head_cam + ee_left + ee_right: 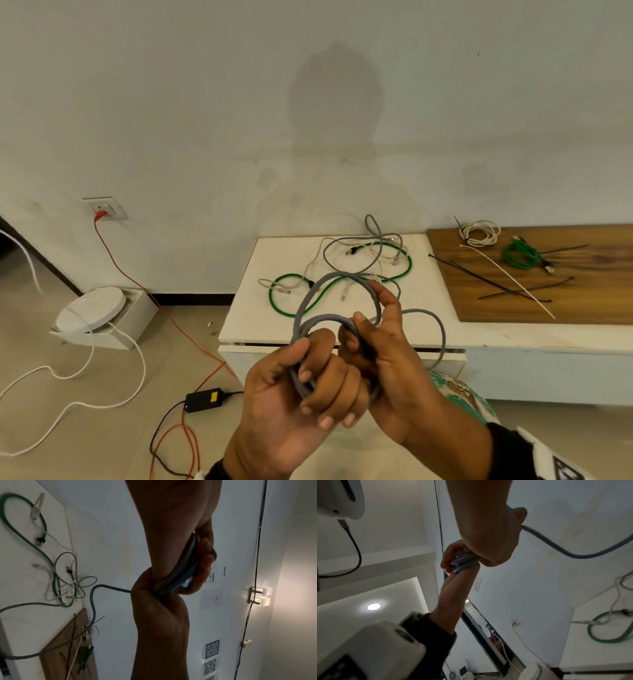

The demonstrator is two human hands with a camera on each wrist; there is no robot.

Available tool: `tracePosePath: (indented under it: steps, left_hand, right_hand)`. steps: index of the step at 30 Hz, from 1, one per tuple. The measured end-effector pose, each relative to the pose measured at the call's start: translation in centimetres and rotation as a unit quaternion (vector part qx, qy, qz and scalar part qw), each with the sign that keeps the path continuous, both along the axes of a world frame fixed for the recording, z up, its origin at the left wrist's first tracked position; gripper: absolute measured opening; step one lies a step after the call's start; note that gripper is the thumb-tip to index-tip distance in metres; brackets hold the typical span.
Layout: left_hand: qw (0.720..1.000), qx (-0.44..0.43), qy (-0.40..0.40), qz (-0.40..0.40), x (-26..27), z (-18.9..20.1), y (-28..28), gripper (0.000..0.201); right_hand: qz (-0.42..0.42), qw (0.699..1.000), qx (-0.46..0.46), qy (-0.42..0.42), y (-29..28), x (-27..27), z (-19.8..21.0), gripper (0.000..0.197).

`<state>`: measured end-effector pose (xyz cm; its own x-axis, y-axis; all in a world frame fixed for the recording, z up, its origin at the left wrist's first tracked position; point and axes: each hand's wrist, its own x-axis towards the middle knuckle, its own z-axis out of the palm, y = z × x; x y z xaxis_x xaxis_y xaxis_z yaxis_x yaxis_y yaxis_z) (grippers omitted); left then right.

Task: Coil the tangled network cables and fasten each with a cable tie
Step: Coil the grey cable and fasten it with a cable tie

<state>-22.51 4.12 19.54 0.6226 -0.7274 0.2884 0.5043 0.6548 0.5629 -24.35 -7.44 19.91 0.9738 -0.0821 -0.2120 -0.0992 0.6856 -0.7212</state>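
I am coiling the grey cable in the air, in front of the white table. My left hand is gripping the bundled turns at the bottom of the coil, fingers curled round them. My right hand is pinching the same bundle just beside it with the thumb, while its raised fingers are carrying the newest loop over the top. So both hands are closed on the grey cable, and the two are touching.

The coil is not finished, I judge: a free length is arcing out to the right of my right hand and dropping past the table edge, and I cannot tell whether it is running back into the tangle of green, white and grey cables lying on the table.

On the board to the right, a white coil and a green coil are lying, the white one looking tied, with loose ties near them.

Next, I think, I am needing to lay this loop flat against the bundle, let the left hand take it, and draw in the rest of the slack without dragging the tangle. Only then am I reaching for a tie, keeping one hand tight on the coil so that it is not springing open.
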Motion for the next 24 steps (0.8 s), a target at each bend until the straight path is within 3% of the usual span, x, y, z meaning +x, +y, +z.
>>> tracePosePath:
  steps: [5, 10, 16, 19, 22, 24]
  left_hand:
    - [0.999, 0.004, 0.047, -0.011, 0.2, -0.4, 0.3, 0.024]
    - [0.988, 0.044, 0.149, 0.008, 0.2, -1.3, 0.5, 0.055]
    - [0.979, 0.092, 0.176, 0.031, 0.2, -0.6, 1.0, 0.028]
    - [0.966, 0.124, 0.206, 0.092, -0.1, 0.0, 0.7, 0.042]
    - [0.955, 0.15, 0.219, 0.129, 0.1, 0.5, 0.7, 0.053]
    - [0.954, 0.154, 0.218, 0.134, 0.4, 0.7, 1.1, 0.051]
  right_hand:
    - [0.008, 0.999, -0.031, 0.004, -0.4, 0.4, 0.0, 0.027]
    - [0.003, 0.995, -0.097, 0.006, -0.3, 0.4, 0.0, 0.022]
    - [0.015, 0.993, -0.119, 0.017, -0.5, 0.5, -0.4, 0.015]
    - [0.023, 0.99, -0.137, 0.007, -0.3, 0.5, -0.5, 0.011]
    - [0.031, 0.971, -0.235, -0.024, -0.4, 0.4, -0.6, 0.01]
    - [0.041, 0.932, -0.354, -0.069, -1.2, 0.7, -0.8, 0.014]
